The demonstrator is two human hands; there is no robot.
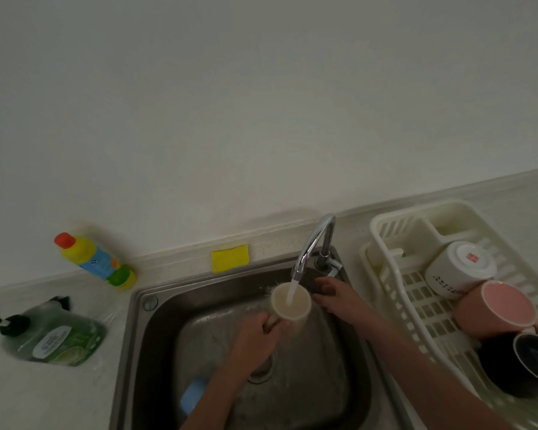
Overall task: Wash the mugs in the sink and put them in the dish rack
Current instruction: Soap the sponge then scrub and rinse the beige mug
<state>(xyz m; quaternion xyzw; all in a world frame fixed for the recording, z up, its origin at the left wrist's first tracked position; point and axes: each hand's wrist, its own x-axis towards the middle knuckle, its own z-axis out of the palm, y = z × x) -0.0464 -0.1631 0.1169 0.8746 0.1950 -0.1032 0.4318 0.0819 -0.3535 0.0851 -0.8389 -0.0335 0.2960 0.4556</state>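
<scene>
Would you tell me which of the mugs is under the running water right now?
The cream mug, held by the left hand under the tap. The white mug, pink mug and black mug sit in the dish rack.

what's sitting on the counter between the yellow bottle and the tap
In the head view, a yellow sponge stands against the wall behind the sink, between the yellow bottle and the tap.

Brushed steel sink [156, 336], shiny chrome tap [316, 240], matt plastic rack [385, 231].
</scene>
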